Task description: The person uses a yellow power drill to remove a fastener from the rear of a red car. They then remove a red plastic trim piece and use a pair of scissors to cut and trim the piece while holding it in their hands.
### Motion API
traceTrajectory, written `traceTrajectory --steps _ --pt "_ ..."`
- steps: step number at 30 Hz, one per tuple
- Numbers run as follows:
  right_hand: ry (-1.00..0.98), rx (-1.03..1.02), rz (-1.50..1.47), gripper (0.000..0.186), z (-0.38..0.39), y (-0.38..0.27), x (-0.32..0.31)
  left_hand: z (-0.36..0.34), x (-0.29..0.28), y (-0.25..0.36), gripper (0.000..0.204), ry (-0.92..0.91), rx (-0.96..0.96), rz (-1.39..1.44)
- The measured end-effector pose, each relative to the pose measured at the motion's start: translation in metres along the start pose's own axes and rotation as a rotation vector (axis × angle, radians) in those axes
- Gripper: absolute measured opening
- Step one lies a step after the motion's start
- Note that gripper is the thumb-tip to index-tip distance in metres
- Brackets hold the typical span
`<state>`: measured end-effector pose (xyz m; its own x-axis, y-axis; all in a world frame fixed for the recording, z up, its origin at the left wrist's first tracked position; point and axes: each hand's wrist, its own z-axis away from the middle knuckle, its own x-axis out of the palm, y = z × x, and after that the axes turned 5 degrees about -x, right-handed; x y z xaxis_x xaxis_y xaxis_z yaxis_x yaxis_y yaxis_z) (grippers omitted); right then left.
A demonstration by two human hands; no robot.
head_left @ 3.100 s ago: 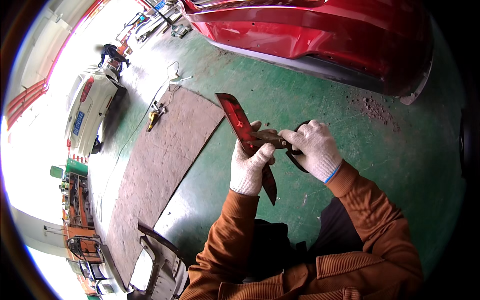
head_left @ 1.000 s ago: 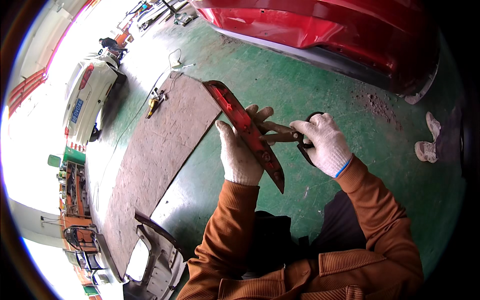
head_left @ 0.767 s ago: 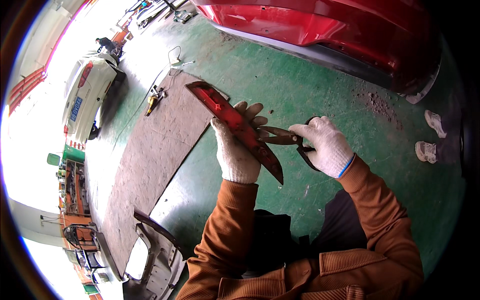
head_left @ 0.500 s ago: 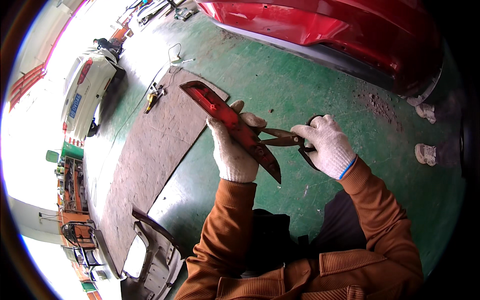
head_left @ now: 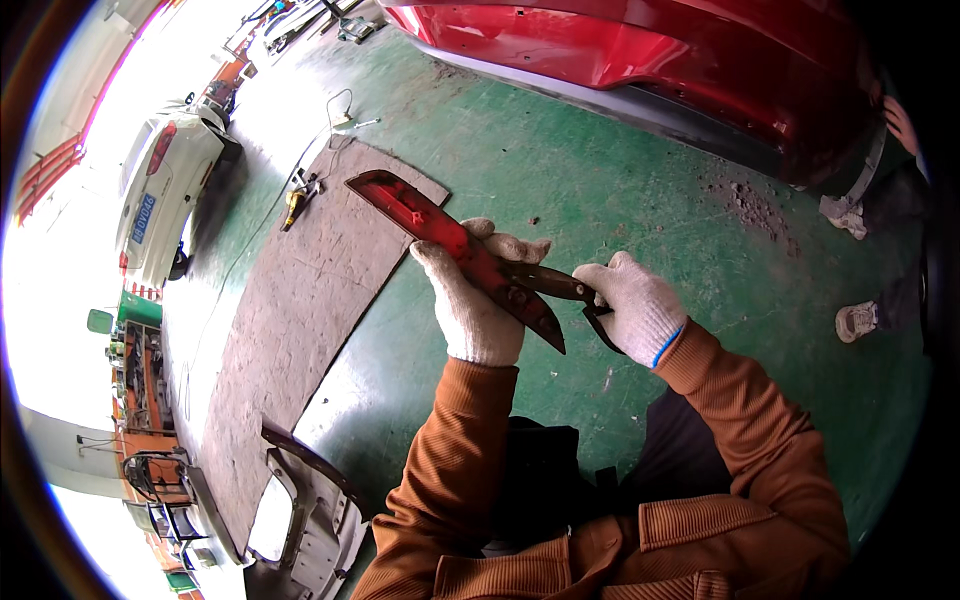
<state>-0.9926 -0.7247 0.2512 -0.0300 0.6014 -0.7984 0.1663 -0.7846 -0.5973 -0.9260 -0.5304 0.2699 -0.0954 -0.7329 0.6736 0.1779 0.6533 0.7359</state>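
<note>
My left hand [head_left: 474,322], in a white knit glove, is closed around a long red car part with a dark rim [head_left: 398,207]. The part tapers to a point at its lower right end and lies slantwise across my palm. My gloved right hand [head_left: 642,308] grips a pair of scissors [head_left: 556,283] by the black handles. The blades are together, and their front ends meet the right edge of the red part near my left fingers. Whether anything lies between the blades is hidden.
A red car bumper [head_left: 640,60] spans the upper right, with a person's shoes [head_left: 855,322] beside it. A brown board [head_left: 290,290] lies on the green floor, a yellow power tool [head_left: 294,208] on it. Lower left is a grey car panel [head_left: 320,520]; a white car [head_left: 175,190] stands beyond.
The scissor blades, spread before, have come together. My right hand has shifted slightly left and down toward the red part. At the far right, a bystander's hand has come into view.
</note>
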Motion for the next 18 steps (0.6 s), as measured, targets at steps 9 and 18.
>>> traceTrajectory --steps 9,18 --pt "-0.069 0.083 -0.050 0.027 0.002 -0.010 0.010 0.001 0.003 -0.005 0.077 0.160 -0.008 0.065" --pt "-0.177 0.024 -0.314 0.033 0.000 0.000 0.023 0.003 0.014 -0.007 0.074 0.207 0.043 0.101"
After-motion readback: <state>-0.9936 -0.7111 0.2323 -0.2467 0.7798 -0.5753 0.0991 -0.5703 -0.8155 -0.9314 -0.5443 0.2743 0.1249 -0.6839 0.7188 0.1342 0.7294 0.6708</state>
